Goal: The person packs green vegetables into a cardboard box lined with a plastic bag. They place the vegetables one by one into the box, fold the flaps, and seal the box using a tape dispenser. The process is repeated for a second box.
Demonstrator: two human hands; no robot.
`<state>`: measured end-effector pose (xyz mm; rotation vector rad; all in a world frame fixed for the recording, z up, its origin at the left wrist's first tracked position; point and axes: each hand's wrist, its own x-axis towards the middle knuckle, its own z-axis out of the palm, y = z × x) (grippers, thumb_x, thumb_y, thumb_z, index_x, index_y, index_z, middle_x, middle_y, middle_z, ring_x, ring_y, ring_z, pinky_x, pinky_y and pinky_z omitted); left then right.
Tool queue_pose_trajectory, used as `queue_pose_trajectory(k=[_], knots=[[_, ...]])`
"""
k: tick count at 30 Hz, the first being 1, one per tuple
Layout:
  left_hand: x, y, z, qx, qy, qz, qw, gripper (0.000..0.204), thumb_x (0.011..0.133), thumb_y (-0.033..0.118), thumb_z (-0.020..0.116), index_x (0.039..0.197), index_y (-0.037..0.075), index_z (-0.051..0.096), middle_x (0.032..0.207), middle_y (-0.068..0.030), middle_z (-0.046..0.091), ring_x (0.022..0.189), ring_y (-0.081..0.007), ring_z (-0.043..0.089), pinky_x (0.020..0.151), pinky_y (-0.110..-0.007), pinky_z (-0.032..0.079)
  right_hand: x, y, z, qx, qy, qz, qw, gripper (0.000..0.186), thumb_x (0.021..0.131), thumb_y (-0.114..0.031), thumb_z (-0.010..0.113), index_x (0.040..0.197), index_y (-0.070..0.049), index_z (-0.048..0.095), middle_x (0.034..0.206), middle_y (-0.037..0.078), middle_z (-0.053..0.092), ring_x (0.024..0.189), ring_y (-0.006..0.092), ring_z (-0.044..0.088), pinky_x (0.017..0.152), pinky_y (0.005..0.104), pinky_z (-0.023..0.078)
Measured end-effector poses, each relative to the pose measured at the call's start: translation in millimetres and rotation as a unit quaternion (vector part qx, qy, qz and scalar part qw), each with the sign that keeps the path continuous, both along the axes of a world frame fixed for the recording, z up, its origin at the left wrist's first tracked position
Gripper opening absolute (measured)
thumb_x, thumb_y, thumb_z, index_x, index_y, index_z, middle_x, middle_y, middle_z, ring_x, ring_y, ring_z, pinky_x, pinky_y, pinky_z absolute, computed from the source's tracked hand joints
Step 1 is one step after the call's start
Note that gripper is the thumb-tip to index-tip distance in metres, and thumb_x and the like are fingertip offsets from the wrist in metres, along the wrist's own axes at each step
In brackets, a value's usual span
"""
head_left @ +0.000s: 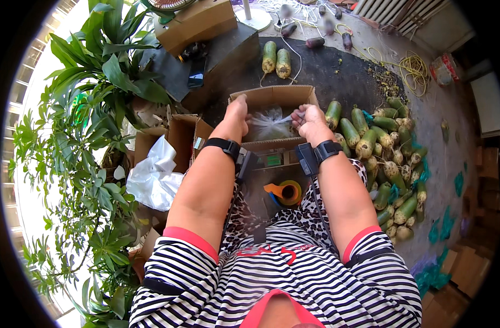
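The clear bag [269, 130] sits inside the box [285, 97] at the centre of the frame. The right hand [310, 117], fingers curled in, pinches the bag's gathered plastic near the box's right edge. The left hand [239, 115] is at the left edge, partly open; whether it grips anything I cannot tell. Right of the box, the radish pile [392, 169] crowds close; left, the second box [180, 143] stands near the left forearm. Past the far edge, dark mat [337, 74] spreads toward upper right; grey floor [452, 169] stretches along the right.
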<state>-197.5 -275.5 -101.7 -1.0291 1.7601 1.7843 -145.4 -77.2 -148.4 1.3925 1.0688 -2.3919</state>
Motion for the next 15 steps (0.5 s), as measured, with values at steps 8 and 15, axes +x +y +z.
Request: queue_pose_trajectory(k=[8,15], knots=[[32.1,15.3,82.7,0.145,0.095,-0.063,0.983,0.032,0.095,0.041,0.058,0.081,0.013,0.065,0.075,-0.0017,0.064,0.069,-0.0162,0.058,0.071,-0.031,0.044,20.5,-8.4,62.6,0.01,0.209,0.279,0.937,0.025,0.093,-0.015,0.053,0.111,-0.006,0.067,0.085,0.003,0.067,0.077,0.0133,0.061,0.073,0.0298,0.045],[31.4,28.0,63.6,0.085,0.185,-0.308,0.929,0.055,0.098,0.057,0.048,0.106,0.005,0.065,0.092,-0.0062,0.066,0.069,-0.0157,0.058,0.06,-0.028,0.048,15.4,-25.9,68.3,0.064,0.221,0.356,0.906,0.017,0.093,-0.017,0.06,0.106,-0.009,0.069,0.081,0.001,0.067,0.071,0.0088,0.059,0.061,0.0241,0.042]])
